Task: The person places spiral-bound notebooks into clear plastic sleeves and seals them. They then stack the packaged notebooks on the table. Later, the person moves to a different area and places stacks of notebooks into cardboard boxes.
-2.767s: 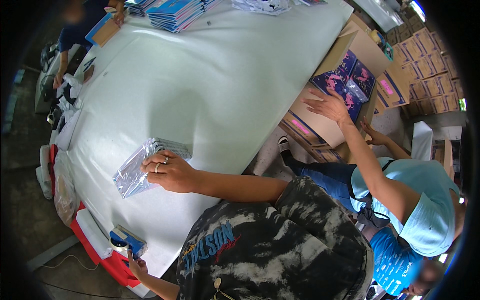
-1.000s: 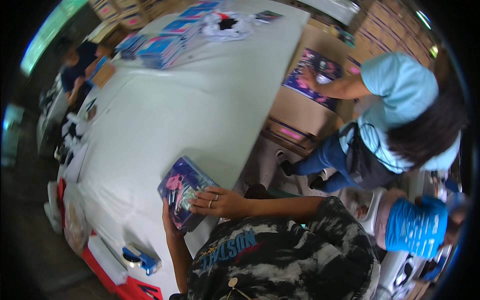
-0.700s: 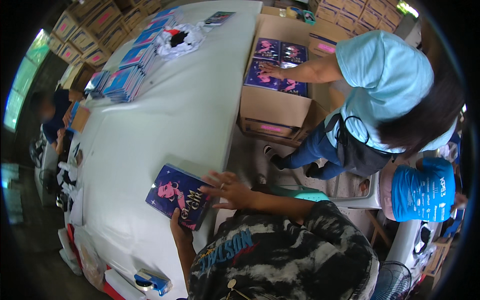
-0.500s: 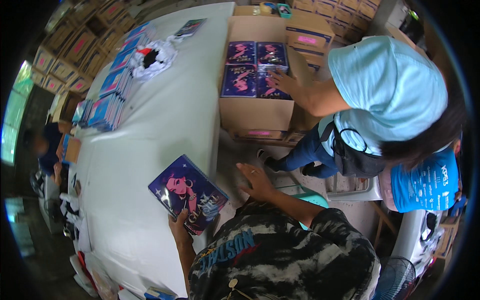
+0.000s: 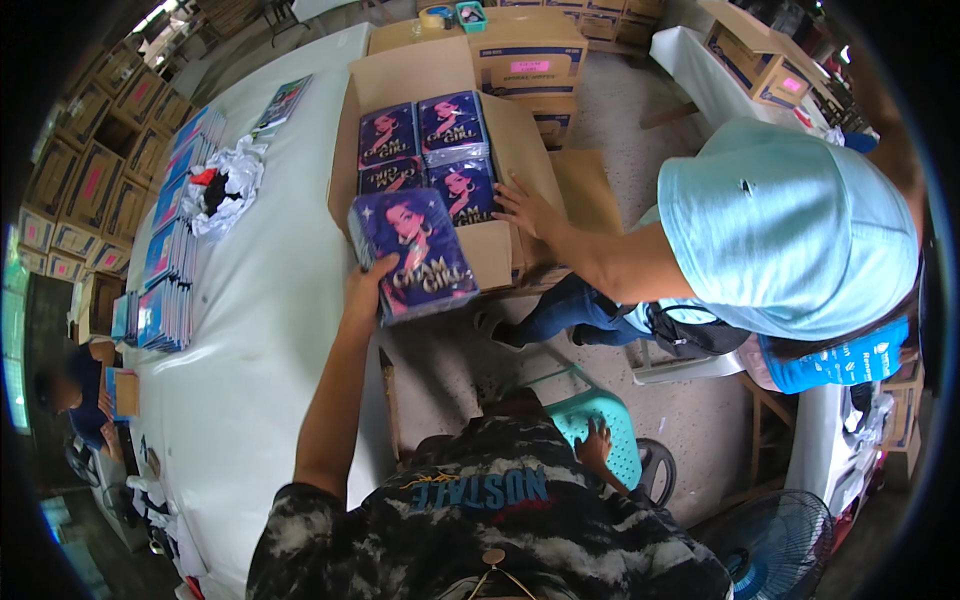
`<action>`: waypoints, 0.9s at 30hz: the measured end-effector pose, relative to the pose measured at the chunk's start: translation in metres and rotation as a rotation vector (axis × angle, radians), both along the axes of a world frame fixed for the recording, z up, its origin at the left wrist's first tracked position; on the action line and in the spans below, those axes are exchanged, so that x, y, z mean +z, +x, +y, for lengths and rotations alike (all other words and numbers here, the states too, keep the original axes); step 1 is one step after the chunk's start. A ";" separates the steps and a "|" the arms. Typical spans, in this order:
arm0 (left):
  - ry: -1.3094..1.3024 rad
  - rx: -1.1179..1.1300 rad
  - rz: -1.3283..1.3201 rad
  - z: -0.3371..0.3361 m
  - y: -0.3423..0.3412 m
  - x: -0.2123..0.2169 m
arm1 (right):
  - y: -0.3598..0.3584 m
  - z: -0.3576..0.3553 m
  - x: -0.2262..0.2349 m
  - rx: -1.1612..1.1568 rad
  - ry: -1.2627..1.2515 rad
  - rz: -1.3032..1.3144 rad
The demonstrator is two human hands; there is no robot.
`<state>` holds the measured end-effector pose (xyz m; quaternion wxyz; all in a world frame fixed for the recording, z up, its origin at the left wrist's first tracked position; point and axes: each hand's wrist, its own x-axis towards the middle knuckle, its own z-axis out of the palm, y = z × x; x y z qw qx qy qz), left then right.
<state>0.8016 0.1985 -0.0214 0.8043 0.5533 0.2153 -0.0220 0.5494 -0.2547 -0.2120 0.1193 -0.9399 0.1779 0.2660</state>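
Note:
My left hand point(image 5: 370, 285) grips a purple notebook point(image 5: 418, 255) with a pink cartoon woman on its cover, thumb on top. It is raised over the near edge of an open cardboard box point(image 5: 490, 250); whether it is one notebook or several together I cannot tell. Inside the box, stacks of matching notebooks point(image 5: 452, 122) stand side by side, and the held one hides part of the nearest. My right hand point(image 5: 595, 445) rests on a teal plastic stool point(image 5: 612, 415), fingers apart. A co-worker's hand point(image 5: 525, 208) touches the box's right side.
A white-covered table point(image 5: 270, 330) runs along the left, bearing stacks of blue notebooks point(image 5: 165, 300) and crumpled white plastic point(image 5: 235, 185). The co-worker in a light blue shirt point(image 5: 780, 230) stands at right. Closed cartons point(image 5: 530, 50) are behind the box; a fan point(image 5: 775, 550) stands lower right.
My left hand has carried the notebook from above the table forward to the box. My right hand has dropped back onto the stool. The view has shifted; the co-worker's hand moved to the box's side.

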 end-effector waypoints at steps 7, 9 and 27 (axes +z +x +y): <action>-0.058 -0.179 0.124 -0.032 0.139 -0.011 | -0.055 -0.003 0.002 -0.314 -0.039 0.076; -0.095 -0.189 0.153 -0.030 0.169 -0.026 | -0.052 0.000 -0.004 -0.323 -0.003 0.105; 1.591 0.665 0.932 0.097 -0.217 -0.102 | 0.019 -0.026 -0.025 -0.103 0.132 0.263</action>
